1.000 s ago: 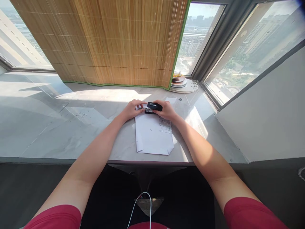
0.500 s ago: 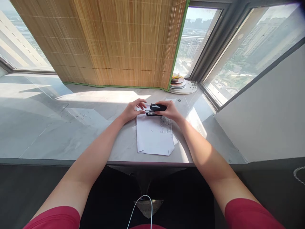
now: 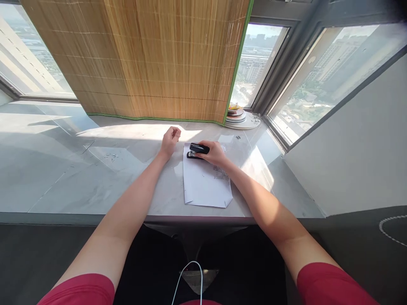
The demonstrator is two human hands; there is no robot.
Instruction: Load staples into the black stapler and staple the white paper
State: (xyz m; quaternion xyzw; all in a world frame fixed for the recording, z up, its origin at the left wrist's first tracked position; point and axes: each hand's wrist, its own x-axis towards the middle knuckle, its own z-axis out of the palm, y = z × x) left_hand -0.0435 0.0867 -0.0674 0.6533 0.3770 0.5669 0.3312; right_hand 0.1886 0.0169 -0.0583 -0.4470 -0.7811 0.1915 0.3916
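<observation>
A white sheet of paper (image 3: 203, 184) with some printed text lies on the grey marble sill (image 3: 95, 178), its near corners folded. My right hand (image 3: 215, 153) grips a black stapler (image 3: 199, 151) over the paper's far left corner. Left of the paper, my left hand (image 3: 170, 140) hovers above the sill with its fingers loosely curled and nothing in it.
A bamboo blind (image 3: 152, 59) with a green edge hangs behind the sill. A stack of plates (image 3: 237, 115) sits in the far right corner by the window. Small metal bits lie scattered on the sill (image 3: 111, 156). A white cable (image 3: 187, 277) hangs near my lap.
My left hand has let go of the stapler and drawn away to the left. My right hand has brought the stapler down onto the paper's far left corner.
</observation>
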